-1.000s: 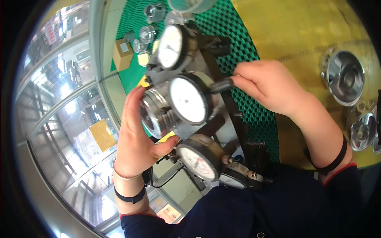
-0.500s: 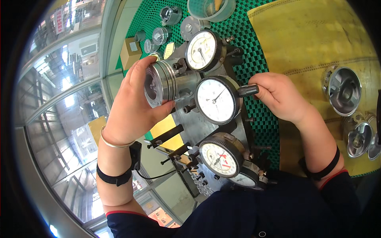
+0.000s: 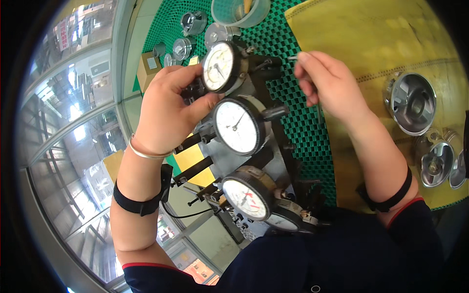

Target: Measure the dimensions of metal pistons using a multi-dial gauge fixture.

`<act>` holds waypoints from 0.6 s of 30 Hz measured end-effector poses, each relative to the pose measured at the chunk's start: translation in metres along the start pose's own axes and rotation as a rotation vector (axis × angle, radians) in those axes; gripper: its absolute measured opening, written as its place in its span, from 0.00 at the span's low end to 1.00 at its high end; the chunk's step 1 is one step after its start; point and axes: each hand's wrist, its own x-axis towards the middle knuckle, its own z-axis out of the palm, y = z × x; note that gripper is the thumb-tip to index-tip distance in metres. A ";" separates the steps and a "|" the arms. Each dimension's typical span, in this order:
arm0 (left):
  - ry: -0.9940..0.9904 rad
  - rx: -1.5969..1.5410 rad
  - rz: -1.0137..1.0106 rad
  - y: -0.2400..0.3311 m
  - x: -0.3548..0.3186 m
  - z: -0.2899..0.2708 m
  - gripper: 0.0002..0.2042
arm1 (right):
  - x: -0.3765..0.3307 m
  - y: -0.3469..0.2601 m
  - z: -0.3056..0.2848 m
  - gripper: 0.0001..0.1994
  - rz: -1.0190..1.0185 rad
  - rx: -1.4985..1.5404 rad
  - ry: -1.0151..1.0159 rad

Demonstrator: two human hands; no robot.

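Observation:
My left hand [image 3: 166, 110] curls its fingers and thumb around a dark part [image 3: 193, 91] beside the upper dial gauge [image 3: 218, 67]. What it grips there is mostly hidden, and the piston seen before does not show. To the right, my right hand [image 3: 330, 85] has thumb and forefinger pinched together, with a small pale tip [image 3: 292, 58] at their ends that I cannot identify. It is close to the end of the black handle [image 3: 268, 63] behind the upper gauge. The middle dial gauge [image 3: 236, 126], with its own black handle [image 3: 276, 113], is untouched.
Lower on the metal fixture are a red-marked dial gauge [image 3: 245, 199] and another gauge [image 3: 283, 222]. Pistons [image 3: 183, 48] and a clear tub [image 3: 239, 13] stand on the green mat [image 3: 312, 161]. More pistons [image 3: 414, 103] lie on the yellow sheet [image 3: 361, 29]. A cardboard box [image 3: 146, 71] is far left.
My left hand has shifted to the upper gauge, and the piston it held has gone from view. My right hand has let go of the middle gauge's handle and moved farther away from me.

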 end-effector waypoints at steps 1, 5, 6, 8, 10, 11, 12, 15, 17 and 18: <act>0.028 0.037 0.018 -0.002 0.000 0.002 0.19 | 0.003 -0.004 0.002 0.18 0.046 0.051 -0.041; 0.104 0.078 0.077 -0.008 0.000 0.008 0.18 | 0.014 -0.011 0.011 0.17 0.121 0.170 -0.116; 0.112 0.078 0.078 -0.008 0.000 0.009 0.18 | 0.015 -0.010 0.012 0.17 0.120 0.169 -0.116; 0.119 0.070 0.072 -0.010 -0.001 0.010 0.18 | 0.016 -0.009 0.014 0.17 0.150 0.162 -0.135; 0.126 0.061 0.066 -0.011 -0.002 0.009 0.18 | 0.014 -0.013 0.012 0.17 0.137 0.153 -0.111; 0.132 0.060 0.072 -0.011 -0.002 0.010 0.18 | 0.014 -0.014 0.011 0.17 0.122 0.144 -0.087; 0.139 0.060 0.079 -0.011 -0.002 0.010 0.18 | 0.013 -0.016 0.011 0.17 0.122 0.142 -0.085; 0.156 0.042 0.095 -0.011 -0.001 0.012 0.18 | 0.011 -0.018 0.010 0.17 0.114 0.161 -0.121; 0.151 0.048 0.097 -0.011 0.000 0.012 0.18 | 0.013 -0.019 0.007 0.17 0.139 0.109 -0.167; 0.146 0.055 0.099 -0.010 0.000 0.012 0.18 | 0.013 -0.020 0.007 0.17 0.140 0.109 -0.167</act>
